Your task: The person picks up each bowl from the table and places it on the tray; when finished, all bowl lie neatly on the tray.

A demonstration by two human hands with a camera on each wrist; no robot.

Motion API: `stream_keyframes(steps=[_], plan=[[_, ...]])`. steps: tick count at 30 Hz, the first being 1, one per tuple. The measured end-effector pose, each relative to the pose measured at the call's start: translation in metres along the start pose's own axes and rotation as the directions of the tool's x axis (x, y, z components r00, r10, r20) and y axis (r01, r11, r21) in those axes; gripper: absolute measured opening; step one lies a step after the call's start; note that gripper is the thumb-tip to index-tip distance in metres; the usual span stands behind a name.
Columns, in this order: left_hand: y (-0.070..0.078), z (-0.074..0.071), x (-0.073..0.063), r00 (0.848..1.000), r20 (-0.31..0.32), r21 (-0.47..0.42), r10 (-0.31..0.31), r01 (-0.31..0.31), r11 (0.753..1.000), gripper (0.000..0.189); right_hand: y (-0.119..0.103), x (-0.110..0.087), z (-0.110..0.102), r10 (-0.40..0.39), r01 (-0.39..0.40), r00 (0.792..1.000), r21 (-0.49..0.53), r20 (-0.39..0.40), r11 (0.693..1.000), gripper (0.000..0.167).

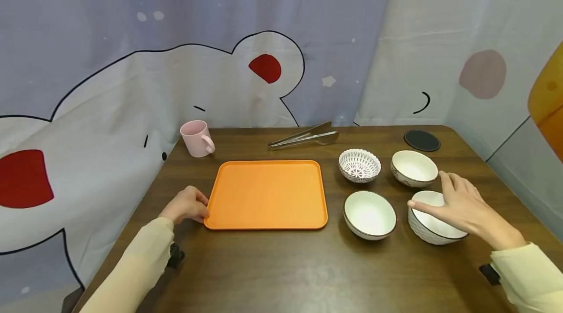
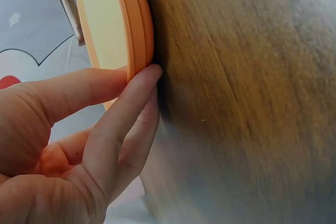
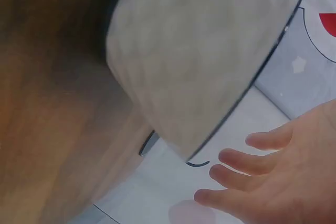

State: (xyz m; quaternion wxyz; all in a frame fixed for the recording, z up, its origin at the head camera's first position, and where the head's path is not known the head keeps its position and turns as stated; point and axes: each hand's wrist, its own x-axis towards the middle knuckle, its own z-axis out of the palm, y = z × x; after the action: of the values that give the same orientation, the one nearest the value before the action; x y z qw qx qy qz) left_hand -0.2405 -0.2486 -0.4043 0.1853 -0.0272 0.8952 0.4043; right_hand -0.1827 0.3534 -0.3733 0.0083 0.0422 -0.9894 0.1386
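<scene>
An orange tray [image 1: 268, 195] lies flat on the wooden table. My left hand [image 1: 188, 205] pinches its rim near the front left corner; the left wrist view shows thumb and fingertips on the tray's edge [image 2: 137, 30]. Over on the right, my right hand [image 1: 468, 210] hovers above a white bowl with a textured outside [image 1: 428, 232], its fingers spread and holding nothing. From the right wrist, the bowl's dimpled wall [image 3: 194, 51] and dark rim appear beside the hand, with a gap between them. The hand covers part of this bowl in the head view.
A plain white bowl [image 1: 370, 215], a lattice-patterned bowl [image 1: 359, 166] and another white bowl [image 1: 413, 168] stand near the textured one. Behind them lies a round black coaster [image 1: 422, 140]. Metal tongs [image 1: 303, 138] rest behind the tray, and a pink mug [image 1: 195, 139] stands back left.
</scene>
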Motion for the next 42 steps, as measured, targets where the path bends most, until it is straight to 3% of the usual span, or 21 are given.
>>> stream_keyframes(steps=[10,18,28,34,42], plan=[[-0.001,-0.003,-0.001,1.000,0.023,-0.021,-0.009,0.010,1.000,0.032,0.007,-0.017,0.013,0.016,-0.016,1.000,0.004,-0.004,1.000,0.116],[-0.003,-0.002,-0.002,1.000,0.021,-0.036,0.000,0.001,0.999,0.033,0.016,-0.029,0.024,0.030,-0.033,0.999,0.094,0.027,0.995,0.120],[-0.004,-0.002,0.000,1.000,0.030,-0.044,0.010,-0.009,0.999,0.034,0.023,-0.035,0.033,-0.007,0.024,0.993,0.140,-0.121,0.990,0.100],[-0.004,-0.002,0.000,1.000,0.028,-0.038,0.014,-0.013,0.999,0.035,0.023,-0.036,0.033,0.031,-0.012,0.991,0.143,-0.134,0.990,0.101],[-0.004,-0.001,-0.001,1.000,0.016,-0.037,0.015,-0.015,0.999,0.033,0.020,-0.037,0.035,0.016,0.010,0.984,0.140,-0.179,0.990,0.100]])
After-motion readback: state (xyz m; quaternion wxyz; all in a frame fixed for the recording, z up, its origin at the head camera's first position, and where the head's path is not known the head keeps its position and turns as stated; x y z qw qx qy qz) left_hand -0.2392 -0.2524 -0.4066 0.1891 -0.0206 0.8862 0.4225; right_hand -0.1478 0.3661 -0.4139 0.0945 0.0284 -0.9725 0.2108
